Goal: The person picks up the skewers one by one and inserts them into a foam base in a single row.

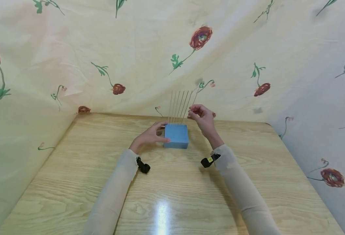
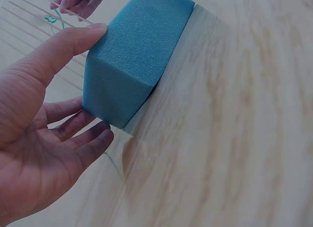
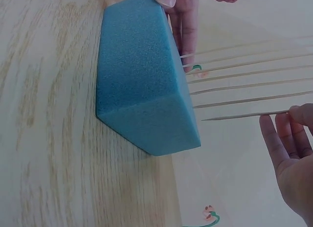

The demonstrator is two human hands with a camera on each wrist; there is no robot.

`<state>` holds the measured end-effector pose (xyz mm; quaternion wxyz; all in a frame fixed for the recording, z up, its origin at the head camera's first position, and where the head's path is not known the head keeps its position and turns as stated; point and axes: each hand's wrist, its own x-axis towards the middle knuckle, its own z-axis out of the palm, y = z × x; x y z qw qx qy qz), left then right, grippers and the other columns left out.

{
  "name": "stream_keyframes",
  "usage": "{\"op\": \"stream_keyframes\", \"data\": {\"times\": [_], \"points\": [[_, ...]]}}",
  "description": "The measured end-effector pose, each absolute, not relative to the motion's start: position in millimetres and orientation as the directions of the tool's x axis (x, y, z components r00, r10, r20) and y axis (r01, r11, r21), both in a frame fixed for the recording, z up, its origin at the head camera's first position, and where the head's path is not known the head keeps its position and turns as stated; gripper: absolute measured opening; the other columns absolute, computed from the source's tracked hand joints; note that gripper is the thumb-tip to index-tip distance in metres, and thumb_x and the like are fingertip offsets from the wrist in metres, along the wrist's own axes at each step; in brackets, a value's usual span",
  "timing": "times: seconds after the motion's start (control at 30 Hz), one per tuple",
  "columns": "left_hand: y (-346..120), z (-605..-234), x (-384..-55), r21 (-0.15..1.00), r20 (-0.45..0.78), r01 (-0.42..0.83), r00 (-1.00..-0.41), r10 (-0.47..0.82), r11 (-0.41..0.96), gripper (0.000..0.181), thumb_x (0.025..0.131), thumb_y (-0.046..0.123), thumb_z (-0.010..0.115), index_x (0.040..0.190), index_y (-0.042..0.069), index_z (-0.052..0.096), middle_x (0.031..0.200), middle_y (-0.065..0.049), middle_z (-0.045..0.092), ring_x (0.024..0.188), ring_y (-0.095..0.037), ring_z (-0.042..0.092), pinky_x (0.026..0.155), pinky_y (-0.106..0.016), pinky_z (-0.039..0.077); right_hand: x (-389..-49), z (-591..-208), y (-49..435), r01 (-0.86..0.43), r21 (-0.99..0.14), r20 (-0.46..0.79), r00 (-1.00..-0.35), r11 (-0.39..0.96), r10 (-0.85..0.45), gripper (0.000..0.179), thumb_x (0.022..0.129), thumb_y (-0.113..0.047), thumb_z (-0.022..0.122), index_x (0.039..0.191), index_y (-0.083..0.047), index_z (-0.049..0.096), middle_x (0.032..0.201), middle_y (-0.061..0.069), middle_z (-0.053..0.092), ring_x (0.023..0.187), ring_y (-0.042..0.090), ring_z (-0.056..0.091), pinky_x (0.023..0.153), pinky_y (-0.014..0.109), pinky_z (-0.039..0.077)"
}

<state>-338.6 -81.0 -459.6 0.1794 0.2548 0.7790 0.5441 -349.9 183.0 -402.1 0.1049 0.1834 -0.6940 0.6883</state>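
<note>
A blue foam block (image 1: 176,133) sits on the table, with a row of several thin wooden skewers (image 1: 177,106) standing up from its top along the far side. My left hand (image 1: 149,134) grips the block's left side, thumb on the near edge and fingers round behind, as the left wrist view also shows on the block (image 2: 129,46). Between thumb and fingertips, my right hand (image 1: 203,121) pinches one more skewer (image 3: 234,117). Its pointed end is close over the block's top at the right end of the row in the right wrist view.
The wood-grain table (image 1: 172,182) reaches back to a hanging cloth (image 1: 149,58) printed with flowers, which also runs along both sides. A black wrist camera (image 1: 143,166) is strapped to the left sleeve, another camera (image 1: 209,161) to the right one.
</note>
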Motion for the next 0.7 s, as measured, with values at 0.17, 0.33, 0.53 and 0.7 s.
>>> {"op": "stream_keyframes", "data": {"times": [0.17,0.33,0.53,0.7], "points": [[-81.0,-459.8,-339.5,0.937,0.001,0.207,-0.807,0.591,0.280,0.092,0.092,0.017,0.077,0.163,0.010,0.020,0.168,-0.013,0.014,0.154,-0.037,0.026,0.123,-0.052,0.032,-352.9,-404.4,181.0,-0.401,-0.916,0.399,-0.911,0.001,-0.106,0.022,0.097,0.008,0.061,0.115,0.020,0.055,0.096,-0.002,0.064,0.082,0.011,0.064,0.076,0.023,0.062],[-80.6,-461.2,-339.6,0.936,0.007,0.213,-0.807,0.590,0.280,0.092,0.092,0.016,0.078,0.163,0.009,0.021,0.167,-0.013,0.016,0.154,-0.036,0.027,0.123,-0.051,0.032,-355.3,-407.1,180.9,-0.406,-0.914,0.403,-0.908,0.007,-0.112,0.024,0.097,0.009,0.059,0.118,0.021,0.055,0.097,-0.004,0.064,0.083,0.011,0.064,0.077,0.024,0.062],[-80.1,-461.7,-341.0,0.937,0.002,0.207,-0.808,0.589,0.282,0.092,0.092,0.017,0.078,0.163,0.010,0.021,0.168,-0.013,0.015,0.154,-0.036,0.026,0.123,-0.052,0.032,-356.3,-408.6,181.3,-0.424,-0.905,0.420,-0.901,0.017,-0.110,0.021,0.098,0.008,0.060,0.116,0.019,0.058,0.097,-0.003,0.064,0.083,0.011,0.064,0.077,0.024,0.062],[-80.3,-462.1,-341.0,0.937,-0.002,0.203,-0.811,0.585,0.285,0.092,0.091,0.018,0.078,0.163,0.011,0.022,0.167,-0.013,0.015,0.154,-0.036,0.026,0.122,-0.052,0.033,-356.4,-410.1,180.9,-0.432,-0.902,0.427,-0.897,0.024,-0.112,0.021,0.097,0.006,0.062,0.114,0.017,0.059,0.096,-0.003,0.064,0.082,0.011,0.064,0.076,0.023,0.062]]}}
